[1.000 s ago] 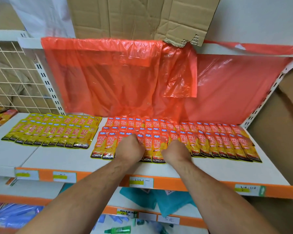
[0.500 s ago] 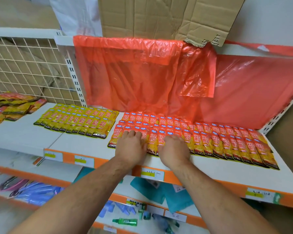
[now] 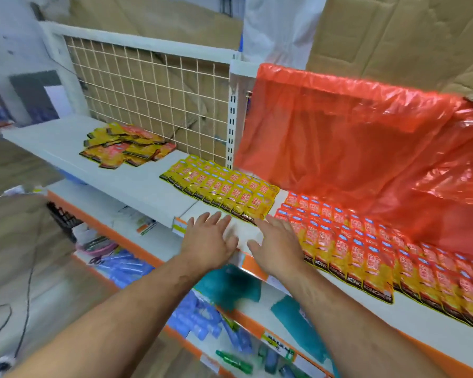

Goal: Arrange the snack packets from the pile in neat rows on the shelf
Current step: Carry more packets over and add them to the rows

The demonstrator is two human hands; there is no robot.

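Loosely, left hand (image 3: 206,241) and right hand (image 3: 277,248) spread (grips empty) between one yellow block (image 3: 221,190) and one orange block (image 3: 366,249).

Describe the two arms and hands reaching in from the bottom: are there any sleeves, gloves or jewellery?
The left hand and right hand are bare: no gloves, and no rings that I can make out. The left forearm and right forearm are uncovered too, with no sleeve, watch or wristband showing up to the picture's edge.
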